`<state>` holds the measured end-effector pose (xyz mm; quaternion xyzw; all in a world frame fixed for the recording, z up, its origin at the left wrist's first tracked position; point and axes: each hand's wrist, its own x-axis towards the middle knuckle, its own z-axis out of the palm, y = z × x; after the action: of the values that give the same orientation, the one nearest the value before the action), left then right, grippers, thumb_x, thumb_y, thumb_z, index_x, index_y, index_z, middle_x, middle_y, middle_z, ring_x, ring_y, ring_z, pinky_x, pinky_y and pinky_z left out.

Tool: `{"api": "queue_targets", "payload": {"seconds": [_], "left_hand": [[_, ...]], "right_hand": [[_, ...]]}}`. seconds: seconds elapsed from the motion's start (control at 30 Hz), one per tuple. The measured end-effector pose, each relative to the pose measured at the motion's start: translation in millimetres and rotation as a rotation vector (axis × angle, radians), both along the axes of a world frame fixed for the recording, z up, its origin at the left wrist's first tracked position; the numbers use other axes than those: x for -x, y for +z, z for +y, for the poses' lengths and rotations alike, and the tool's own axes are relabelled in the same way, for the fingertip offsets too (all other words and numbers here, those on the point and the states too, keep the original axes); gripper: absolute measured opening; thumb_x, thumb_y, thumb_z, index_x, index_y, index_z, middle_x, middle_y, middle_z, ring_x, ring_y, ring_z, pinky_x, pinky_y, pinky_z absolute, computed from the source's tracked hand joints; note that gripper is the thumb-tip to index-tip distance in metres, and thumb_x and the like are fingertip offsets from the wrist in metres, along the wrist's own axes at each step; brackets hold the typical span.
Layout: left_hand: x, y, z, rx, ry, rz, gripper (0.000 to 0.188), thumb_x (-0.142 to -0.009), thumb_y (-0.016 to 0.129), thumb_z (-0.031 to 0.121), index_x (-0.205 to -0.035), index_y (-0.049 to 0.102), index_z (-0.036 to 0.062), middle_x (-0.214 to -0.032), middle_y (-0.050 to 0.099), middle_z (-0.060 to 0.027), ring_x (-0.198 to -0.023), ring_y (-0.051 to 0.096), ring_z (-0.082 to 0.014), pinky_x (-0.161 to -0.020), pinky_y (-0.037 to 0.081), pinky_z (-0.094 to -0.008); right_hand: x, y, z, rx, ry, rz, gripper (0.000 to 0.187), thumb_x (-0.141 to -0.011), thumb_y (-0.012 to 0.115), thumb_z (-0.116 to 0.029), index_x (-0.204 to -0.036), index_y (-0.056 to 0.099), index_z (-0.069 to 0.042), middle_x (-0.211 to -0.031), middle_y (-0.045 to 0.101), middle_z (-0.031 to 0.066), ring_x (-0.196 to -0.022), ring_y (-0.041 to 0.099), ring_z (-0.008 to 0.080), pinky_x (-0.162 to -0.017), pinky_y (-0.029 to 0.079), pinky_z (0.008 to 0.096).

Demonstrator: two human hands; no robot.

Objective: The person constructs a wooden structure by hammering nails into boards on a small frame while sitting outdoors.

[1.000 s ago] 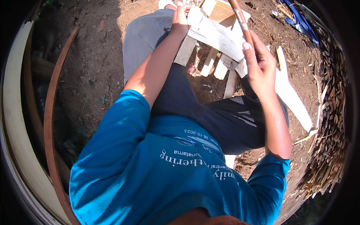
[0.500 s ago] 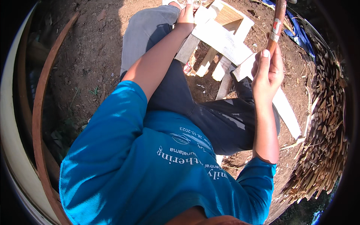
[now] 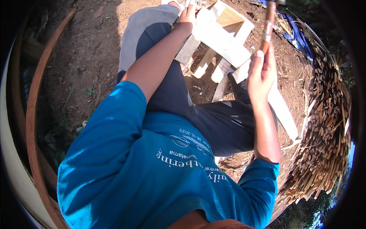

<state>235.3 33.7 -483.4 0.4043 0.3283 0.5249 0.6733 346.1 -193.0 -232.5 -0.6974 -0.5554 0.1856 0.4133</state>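
Right hand (image 3: 261,72) wraps a reddish-brown, rod-shaped wooden handle (image 3: 268,23), held to the right of a pale, flat wooden board (image 3: 225,40). Left hand (image 3: 187,21) bends at the board's left end; whether it pinches anything is unclear. Best to brace the board firmly, left fingertips clear of the handle.

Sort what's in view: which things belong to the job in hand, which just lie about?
Apparently in use:
slim brown handle, in the right hand
pale flat wooden board, by the left hand
pale boxy wooden frame adjoining it

Seemingly lying about:
heap of thin brown wooden strips
crumpled blue sheet
long, curved brown wooden strip
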Motion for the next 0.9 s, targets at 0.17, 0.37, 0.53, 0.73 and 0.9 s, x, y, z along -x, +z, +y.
{"api": "queue_targets", "payload": {"seconds": [0.17, 0.37, 0.53, 0.73, 0.9], "left_hand": [[2.0, -3.6, -1.6, 0.017, 0.006, -0.098, 0.056, -0.107, 0.038, 0.047, -0.107, 0.071, 0.002, -0.095, 0.071, -0.0047, -0.086, 0.064, -0.0131, -0.08, 0.05, -0.0295], [-6.4, -21.5, 5.6, 0.005, -0.014, -0.078, 0.053, -0.105, 0.041, 0.047, -0.108, 0.07, 0.0025, -0.095, 0.071, -0.0046, -0.083, 0.064, -0.0126, -0.077, 0.051, -0.0304], [-7.7, -37.3, 12.0, 0.0, 0.001, 0.083, 0.036, -0.101, 0.053, 0.035, -0.114, 0.066, 0.0046, -0.098, 0.069, -0.0095, -0.087, 0.065, -0.0215, -0.077, 0.051, -0.0348], [12.8, -13.8, -1.2, -0.413, -0.067, 1.045, 0.032, -0.101, 0.051, 0.028, -0.129, 0.051, 0.0121, -0.115, 0.061, -0.0138, -0.104, 0.06, -0.0251, -0.088, 0.05, -0.0405], [10.3, 3.7, -5.2, -0.363, -0.115, 1.003, 0.035, -0.102, 0.05, 0.031, -0.131, 0.051, 0.0118, -0.119, 0.06, -0.0142, -0.107, 0.059, -0.0257, -0.091, 0.049, -0.041]], "right_hand": [[0.5, -16.4, -7.2, 0.177, -0.009, 0.02, 0.042, -0.105, 0.053, -0.017, -0.144, 0.051, -0.001, -0.108, 0.057, 0.0084, -0.097, 0.049, 0.0149, -0.081, 0.037, 0.0281], [-1.6, -29.1, -8.0, 0.246, 0.027, -0.071, 0.042, -0.103, 0.055, -0.015, -0.144, 0.052, -0.002, -0.134, 0.063, 0.019, -0.128, 0.058, 0.0245, -0.108, 0.043, 0.0375], [4.9, 6.1, 1.6, 0.106, 0.012, 0.077, 0.042, -0.105, 0.054, -0.016, -0.143, 0.052, -0.001, -0.111, 0.067, 0.0141, -0.1, 0.063, 0.0184, -0.087, 0.048, 0.0302], [14.1, 15.2, 1.6, -0.086, 0.029, 0.09, 0.042, -0.105, 0.052, -0.018, -0.143, 0.048, 0.0, -0.093, 0.055, 0.0066, -0.081, 0.048, 0.0101, -0.069, 0.035, 0.0247], [7.8, -20.2, -8.2, 0.272, 0.065, -0.087, 0.044, -0.104, 0.054, -0.014, -0.145, 0.05, 0.002, -0.137, 0.06, 0.0211, -0.129, 0.057, 0.0266, -0.109, 0.042, 0.0374]]}}
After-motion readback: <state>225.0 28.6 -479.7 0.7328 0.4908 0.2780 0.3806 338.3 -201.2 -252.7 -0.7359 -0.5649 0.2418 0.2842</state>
